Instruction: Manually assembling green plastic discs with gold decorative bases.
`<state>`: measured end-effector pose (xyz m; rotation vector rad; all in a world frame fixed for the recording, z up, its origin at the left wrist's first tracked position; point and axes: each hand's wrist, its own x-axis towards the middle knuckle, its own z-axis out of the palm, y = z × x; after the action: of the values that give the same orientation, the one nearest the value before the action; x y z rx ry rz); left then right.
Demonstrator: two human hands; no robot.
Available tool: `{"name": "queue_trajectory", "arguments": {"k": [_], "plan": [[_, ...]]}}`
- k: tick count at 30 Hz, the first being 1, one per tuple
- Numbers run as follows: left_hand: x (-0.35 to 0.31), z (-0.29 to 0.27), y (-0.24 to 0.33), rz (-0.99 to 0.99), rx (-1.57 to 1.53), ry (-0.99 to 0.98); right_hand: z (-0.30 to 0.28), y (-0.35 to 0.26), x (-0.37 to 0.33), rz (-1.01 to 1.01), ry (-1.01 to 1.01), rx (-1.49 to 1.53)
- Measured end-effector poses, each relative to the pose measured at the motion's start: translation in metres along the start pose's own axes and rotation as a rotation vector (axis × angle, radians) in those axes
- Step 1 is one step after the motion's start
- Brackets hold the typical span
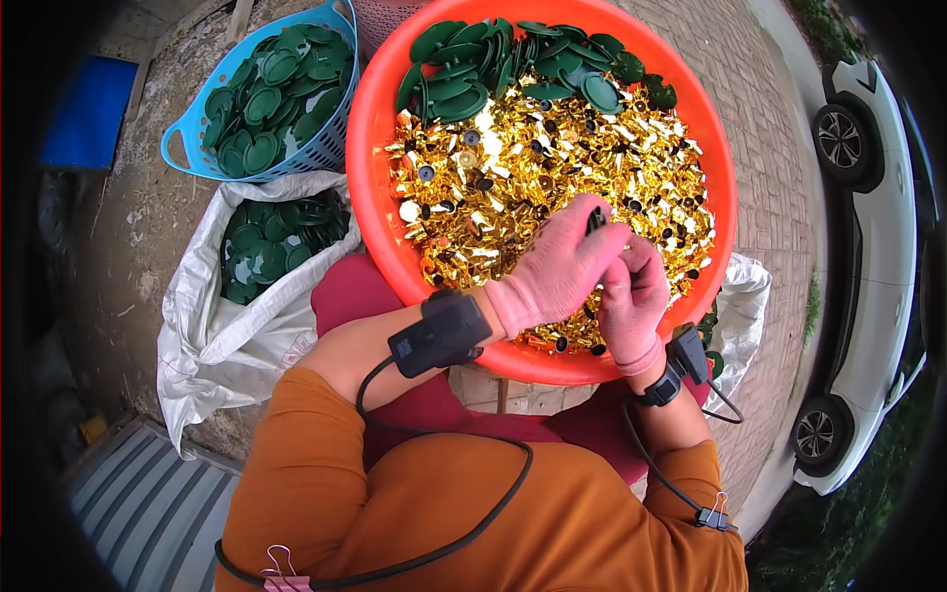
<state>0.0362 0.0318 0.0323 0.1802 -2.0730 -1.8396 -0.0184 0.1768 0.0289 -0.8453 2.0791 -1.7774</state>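
A large red-orange basin in front of my knees is heaped with small shiny gold pieces, with black round caps among them. Dark green plastic discs are piled along its far side. Over the near right part of the heap, both hands work close together in pink gloves. My left hand is closed, and the edge of a small dark piece pokes out by its thumb. My right hand has its fingers pinched against the left; whatever lies between them is hidden.
At the far left stands a blue plastic basket full of green discs. A white woven sack nearer me holds more discs, and another white sack lies right of the basin. A white car is parked beyond the brick paving.
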Motion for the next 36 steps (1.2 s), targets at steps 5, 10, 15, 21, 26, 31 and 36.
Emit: {"name": "queue_trajectory", "arguments": {"k": [5, 10, 15, 21, 26, 31, 36], "plan": [[0.001, 0.005, -0.005, 0.134, 0.265, 0.052, -0.010, 0.007, 0.002, 0.257, -0.041, 0.248], [0.002, -0.007, 0.013, -0.783, -0.768, -0.143, -0.030, -0.025, -0.003, 0.151, -0.055, 0.011], [-0.001, -0.033, 0.028, -0.874, -1.048, -0.443, -0.035, -0.090, 0.019, -0.604, -0.572, -0.867], [-0.009, -0.039, 0.030, -0.907, -1.069, -0.553, -0.022, -0.101, 0.023, -0.499, -0.716, -1.143], [-0.027, -0.042, 0.009, 0.035, -0.213, -0.136, 0.023, -0.060, -0.005, 0.257, -0.327, -0.237], [-0.020, -0.058, 0.044, -0.411, -0.566, -0.217, 0.018, -0.086, 0.003, 0.541, -0.234, 0.175], [-0.003, -0.052, 0.033, -0.728, -1.032, -0.102, -0.080, -0.097, -0.016, 0.454, -0.006, -0.446]]}}
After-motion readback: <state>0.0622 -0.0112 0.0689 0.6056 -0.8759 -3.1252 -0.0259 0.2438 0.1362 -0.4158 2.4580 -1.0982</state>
